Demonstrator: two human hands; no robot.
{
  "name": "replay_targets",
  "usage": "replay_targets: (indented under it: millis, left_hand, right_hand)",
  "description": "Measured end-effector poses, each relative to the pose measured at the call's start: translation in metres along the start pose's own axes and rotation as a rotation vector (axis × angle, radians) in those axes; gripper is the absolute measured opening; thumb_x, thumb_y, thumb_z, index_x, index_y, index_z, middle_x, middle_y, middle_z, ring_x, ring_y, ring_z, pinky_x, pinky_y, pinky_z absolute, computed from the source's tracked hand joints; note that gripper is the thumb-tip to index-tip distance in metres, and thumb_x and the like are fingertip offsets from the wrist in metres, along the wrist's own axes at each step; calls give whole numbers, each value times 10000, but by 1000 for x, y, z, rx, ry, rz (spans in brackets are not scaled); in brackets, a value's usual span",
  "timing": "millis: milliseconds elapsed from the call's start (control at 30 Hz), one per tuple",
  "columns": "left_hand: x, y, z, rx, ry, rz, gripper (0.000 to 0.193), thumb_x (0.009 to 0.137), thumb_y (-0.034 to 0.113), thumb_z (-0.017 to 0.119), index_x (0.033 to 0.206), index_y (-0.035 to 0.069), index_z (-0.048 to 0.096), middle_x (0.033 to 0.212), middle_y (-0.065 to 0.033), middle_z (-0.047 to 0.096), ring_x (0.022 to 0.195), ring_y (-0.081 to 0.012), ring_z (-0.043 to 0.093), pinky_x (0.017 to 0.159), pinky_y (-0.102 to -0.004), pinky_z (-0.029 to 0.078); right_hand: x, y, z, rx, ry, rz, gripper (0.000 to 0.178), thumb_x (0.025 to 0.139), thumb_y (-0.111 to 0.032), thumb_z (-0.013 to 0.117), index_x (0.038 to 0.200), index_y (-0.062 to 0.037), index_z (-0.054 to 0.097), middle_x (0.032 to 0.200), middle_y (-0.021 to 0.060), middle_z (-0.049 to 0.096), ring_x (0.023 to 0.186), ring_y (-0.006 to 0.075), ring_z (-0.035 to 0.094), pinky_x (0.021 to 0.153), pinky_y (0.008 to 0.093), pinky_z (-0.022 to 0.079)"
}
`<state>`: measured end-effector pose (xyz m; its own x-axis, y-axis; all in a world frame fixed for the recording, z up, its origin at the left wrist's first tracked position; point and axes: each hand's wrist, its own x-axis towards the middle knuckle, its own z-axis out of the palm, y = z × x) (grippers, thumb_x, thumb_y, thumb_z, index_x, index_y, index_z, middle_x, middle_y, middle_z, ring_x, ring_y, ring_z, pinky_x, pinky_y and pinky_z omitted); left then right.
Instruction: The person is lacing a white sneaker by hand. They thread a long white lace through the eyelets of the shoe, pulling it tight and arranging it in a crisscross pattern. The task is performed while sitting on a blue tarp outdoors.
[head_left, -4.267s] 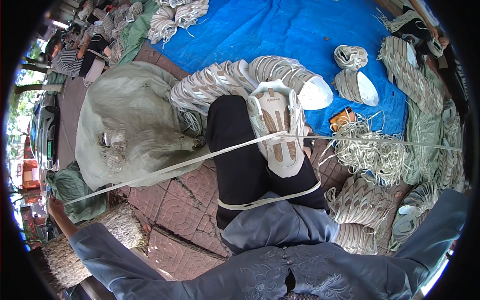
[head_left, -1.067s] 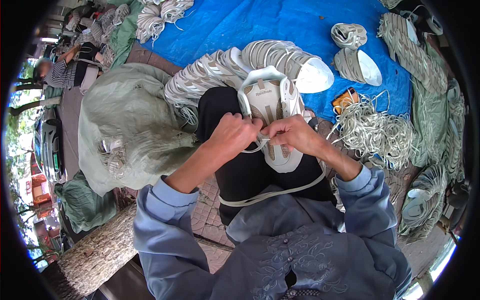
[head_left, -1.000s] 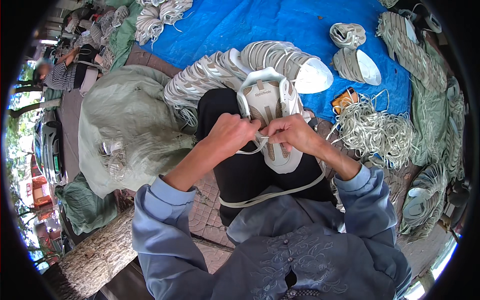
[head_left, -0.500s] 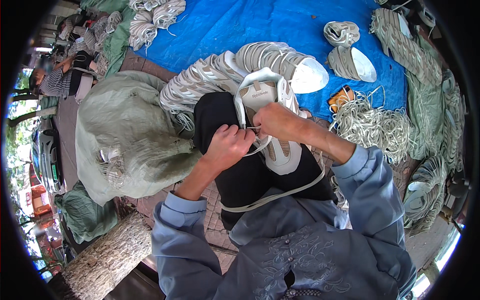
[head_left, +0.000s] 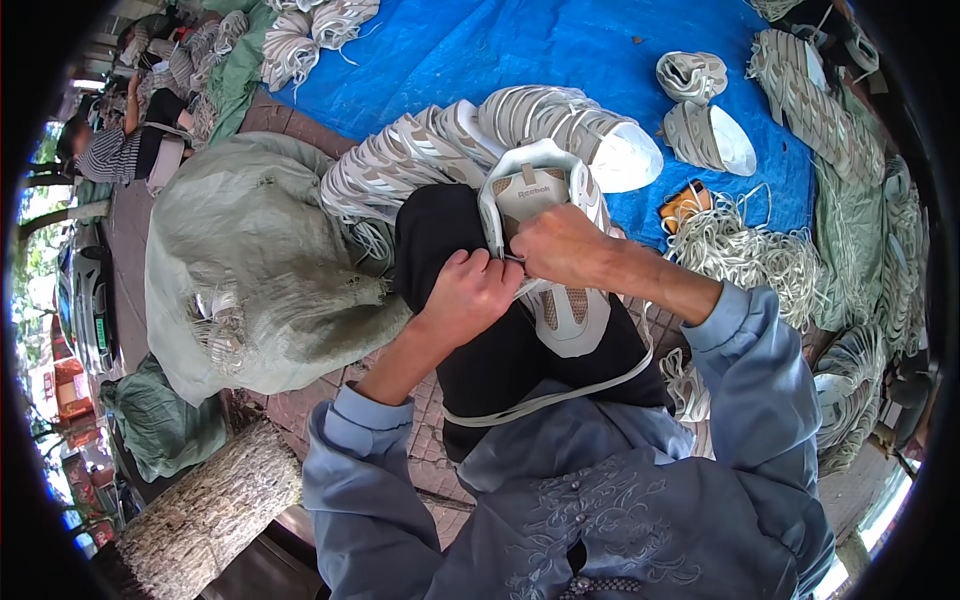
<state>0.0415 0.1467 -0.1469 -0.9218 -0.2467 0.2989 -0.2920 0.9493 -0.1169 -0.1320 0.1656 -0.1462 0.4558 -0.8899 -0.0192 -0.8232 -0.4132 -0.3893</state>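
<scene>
Blue sleeves frame the near edge, and both forearms reach forward over the black-trousered lap to a white shoe upper (head_left: 545,255) lying sole-side down on the knee. The left hand (head_left: 480,292) is curled tight, fingers pressed together and pinching a white lace (head_left: 560,388) at the throat of the upper. The right hand (head_left: 560,243) has closed in from the other side, its fingers also bunched on the lace where it meets the eyelets, so the two fists now touch over the middle of the shoe. A moment ago they sat a little lower and slightly apart; they have crept up the upper toward its tongue, which I read as the lacing moving on to a higher pair of holes. The slack of the lace loops down across the thigh and back toward the body.

Just left of the knee slumps a big pale green woven sack (head_left: 255,270), tied at its mouth. Behind the knee, a fanned row of stacked white uppers (head_left: 480,135) leans across the edge of a blue tarp (head_left: 560,45). To the right lies a tangle of loose laces (head_left: 745,255), with two more uppers beyond on the tarp. Far left, another person sits on the paving.
</scene>
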Motion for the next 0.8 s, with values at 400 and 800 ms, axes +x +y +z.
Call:
replay_targets:
  millis: [400, 800]
  left_hand:
    - [15, 11, -8, -232, -1, -273, 188, 667, 198, 659, 684, 86, 509, 512, -14, 470, 494, -169, 490, 458, -298, 377]
    - [53, -1, -69, -1643, 710, -804, 174, 865, 129, 445, 796, 11, 552, 736, -100, 587, 633, -176, 565, 672, -332, 469]
  right_hand:
    - [-6, 28, -19, 91, 31, -61, 74, 588, -119, 597, 623, -56, 580, 659, 96, 551, 621, 291, 567, 554, 383, 456]
    - [-72, 38, -9, 737, 189, 273, 167, 727, -150, 631, 716, 12, 592, 573, 77, 491, 525, 138, 462, 498, 289, 370]
